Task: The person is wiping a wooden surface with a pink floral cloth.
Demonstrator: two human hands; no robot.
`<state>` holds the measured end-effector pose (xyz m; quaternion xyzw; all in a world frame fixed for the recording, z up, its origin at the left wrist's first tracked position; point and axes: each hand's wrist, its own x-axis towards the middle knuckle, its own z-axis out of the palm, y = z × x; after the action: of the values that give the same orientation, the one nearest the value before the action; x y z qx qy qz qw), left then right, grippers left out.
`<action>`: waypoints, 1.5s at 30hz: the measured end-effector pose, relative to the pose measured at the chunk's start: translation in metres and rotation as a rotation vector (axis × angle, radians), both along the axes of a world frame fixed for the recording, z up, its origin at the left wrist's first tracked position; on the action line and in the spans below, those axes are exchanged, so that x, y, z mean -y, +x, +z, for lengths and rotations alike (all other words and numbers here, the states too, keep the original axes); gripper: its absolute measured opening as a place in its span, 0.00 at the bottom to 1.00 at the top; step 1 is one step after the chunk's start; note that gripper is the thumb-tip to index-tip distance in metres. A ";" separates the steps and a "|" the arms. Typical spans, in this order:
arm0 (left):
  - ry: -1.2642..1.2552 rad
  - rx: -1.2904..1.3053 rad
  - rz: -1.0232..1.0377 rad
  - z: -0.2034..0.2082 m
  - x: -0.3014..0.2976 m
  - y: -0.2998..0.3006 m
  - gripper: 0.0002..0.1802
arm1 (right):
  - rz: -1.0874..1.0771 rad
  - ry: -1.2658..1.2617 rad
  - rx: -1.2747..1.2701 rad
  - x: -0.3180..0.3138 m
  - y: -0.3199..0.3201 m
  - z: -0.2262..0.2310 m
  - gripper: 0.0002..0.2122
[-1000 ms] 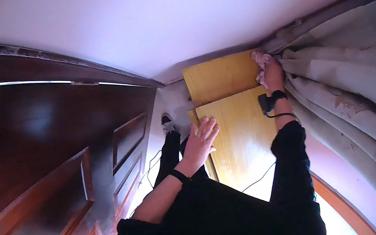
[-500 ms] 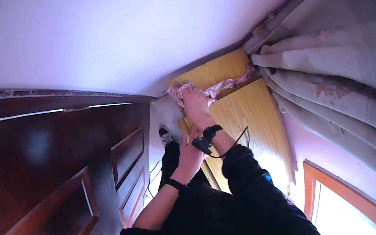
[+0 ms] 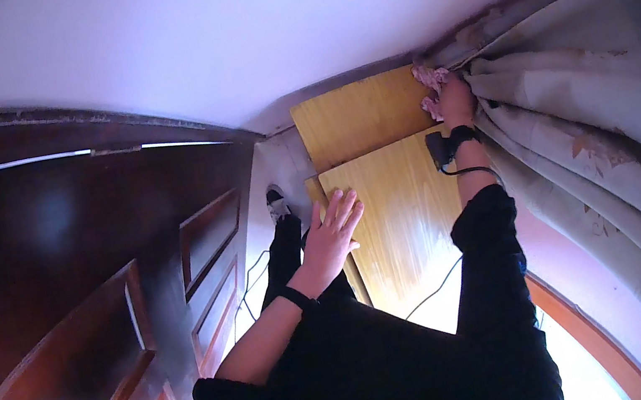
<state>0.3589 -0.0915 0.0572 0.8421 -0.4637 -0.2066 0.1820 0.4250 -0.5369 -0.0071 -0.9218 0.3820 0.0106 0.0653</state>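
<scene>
A crumpled pink and white cloth [image 3: 431,80] is bunched under my right hand [image 3: 458,102] at the far right end of a light wooden cabinet [image 3: 361,114]. That hand is closed on the cloth, though its fingertips are partly hidden. A black wrist strap with a small box and cable circles the right wrist. My left hand [image 3: 330,236] lies with fingers spread at the left edge of the cabinet's nearer wooden top [image 3: 403,211], holding nothing. The left wrist wears a black band.
Long beige curtains [image 3: 568,108] hang right beside my right hand. A dark panelled door [image 3: 52,270] stands on the left, and a white wall [image 3: 250,34] rises behind the cabinet. Below the curtains is an orange wooden frame [image 3: 589,333]. Thin cables trail by my legs.
My right hand has swept the cloth from the cabinet's left end to its far right end. The left hand, beside the right wrist before, now stays at the left edge with fingers spread.
</scene>
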 end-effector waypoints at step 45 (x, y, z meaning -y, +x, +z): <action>-0.110 -0.172 0.128 -0.022 -0.010 0.012 0.29 | -0.464 1.432 1.583 -0.266 -0.414 0.388 0.21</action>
<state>0.3714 -0.0810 0.0355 0.8379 -0.4022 -0.2403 0.2800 0.0113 -0.2707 0.3812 -0.3212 0.3017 -0.3782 0.8141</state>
